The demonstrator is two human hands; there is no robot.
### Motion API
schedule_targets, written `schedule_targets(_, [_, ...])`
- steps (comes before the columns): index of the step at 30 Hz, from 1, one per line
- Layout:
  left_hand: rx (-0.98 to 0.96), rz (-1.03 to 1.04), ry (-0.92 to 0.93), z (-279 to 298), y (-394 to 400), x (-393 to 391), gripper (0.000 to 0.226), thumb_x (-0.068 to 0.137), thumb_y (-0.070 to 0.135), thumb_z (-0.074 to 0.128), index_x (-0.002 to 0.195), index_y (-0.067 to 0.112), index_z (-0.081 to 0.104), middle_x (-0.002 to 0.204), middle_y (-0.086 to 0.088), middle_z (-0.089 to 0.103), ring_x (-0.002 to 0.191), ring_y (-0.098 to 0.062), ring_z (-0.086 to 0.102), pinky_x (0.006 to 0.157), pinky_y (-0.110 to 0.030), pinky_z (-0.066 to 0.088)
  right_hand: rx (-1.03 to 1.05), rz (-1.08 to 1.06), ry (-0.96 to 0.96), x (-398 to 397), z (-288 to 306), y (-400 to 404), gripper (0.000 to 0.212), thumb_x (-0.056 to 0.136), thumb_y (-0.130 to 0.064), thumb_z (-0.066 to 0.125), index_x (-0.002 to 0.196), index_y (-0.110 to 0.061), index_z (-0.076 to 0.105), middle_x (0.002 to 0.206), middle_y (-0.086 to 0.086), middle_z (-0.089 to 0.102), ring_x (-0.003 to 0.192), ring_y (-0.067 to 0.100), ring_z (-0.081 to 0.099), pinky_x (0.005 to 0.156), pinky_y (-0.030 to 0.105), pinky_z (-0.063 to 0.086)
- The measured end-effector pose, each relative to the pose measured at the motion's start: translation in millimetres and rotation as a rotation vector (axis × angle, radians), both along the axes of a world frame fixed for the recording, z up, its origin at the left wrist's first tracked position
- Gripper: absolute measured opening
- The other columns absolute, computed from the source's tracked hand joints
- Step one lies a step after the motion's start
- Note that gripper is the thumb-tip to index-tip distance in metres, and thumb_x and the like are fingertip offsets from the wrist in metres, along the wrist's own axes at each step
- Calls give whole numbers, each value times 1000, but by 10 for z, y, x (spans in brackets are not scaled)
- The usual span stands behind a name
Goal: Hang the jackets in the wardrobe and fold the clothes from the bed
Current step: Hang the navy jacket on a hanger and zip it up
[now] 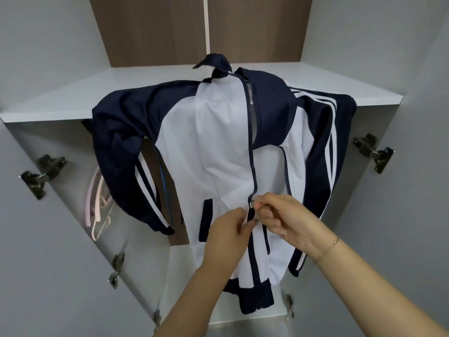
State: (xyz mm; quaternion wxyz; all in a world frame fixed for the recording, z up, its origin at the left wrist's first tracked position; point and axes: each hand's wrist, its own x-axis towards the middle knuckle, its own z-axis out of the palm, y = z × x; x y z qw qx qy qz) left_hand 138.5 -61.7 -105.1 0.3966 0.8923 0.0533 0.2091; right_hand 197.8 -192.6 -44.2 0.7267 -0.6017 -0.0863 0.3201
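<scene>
- Navy-and-white zip-front track jacket [218,147] with white sleeve stripes, hung inside the open white wardrobe [60,251], just below its white shelf [97,93]; collar [216,63] poked up above the shelf edge.
- Front partly zipped: joined below the small metal zipper slider [252,203], parted above it, upper right panel folded back.
- Left hand [228,235] at the jacket front just below the slider, fingers [245,221] curled and pinching the dark zipper edge.
- Right hand [286,220] just beside it, thumb and forefinger clenched on the slider; thin bracelet [333,244] on that wrist.
- Both hands close together, nearly touching at the zipper line.
- Sleeves draped down on either side, navy ribbed hem [256,299] lowest, in front of the wardrobe's lower shelf.
- Pale pink and white plastic hangers [97,203] hung at the left inside the wardrobe, partly hidden behind the jacket's sleeve.
- Dark metal door hinges [45,173] on both opened doors; brown wood-grain back panel [150,30] above the shelf.
</scene>
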Motion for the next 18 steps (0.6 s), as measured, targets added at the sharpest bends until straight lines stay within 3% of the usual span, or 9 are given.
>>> schedule_targets(4, [-108, 26, 4, -226, 35, -33, 47, 87, 29, 70, 59, 22, 33, 50, 9, 34, 51, -9, 36, 51, -20, 29, 113, -88, 170, 73, 185, 18, 27, 95, -11, 49, 67, -10, 51, 52, -4, 34, 35, 4, 27, 28, 14, 17])
schedule_targets(9, [-231, 15, 4, -297, 124, -12, 45, 87, 30, 71, 61, 22, 35, 52, 12, 39, 50, -6, 34, 52, -16, 31, 149, -128, 93, 202, 596, 140, 30, 96, -13, 48, 67, -11, 52, 49, -6, 37, 33, 3, 32, 28, 14, 22])
schedule_targets(14, [-150, -35, 158, -330, 312, -11, 47, 86, 31, 71, 61, 24, 32, 50, 13, 37, 49, -4, 33, 52, -14, 30, 158, -193, 148, 220, 701, 152, 29, 95, -13, 49, 66, -11, 51, 44, -6, 40, 30, 3, 33, 27, 13, 23])
schedule_targets(18, [-7, -49, 385, -555, 478, -151, 45, 85, 38, 70, 63, 24, 33, 57, 10, 37, 53, -3, 32, 54, -17, 28, 111, -257, 25, 235, 775, 7, 30, 92, -11, 51, 63, -10, 58, 43, -5, 45, 30, 2, 33, 28, 13, 23])
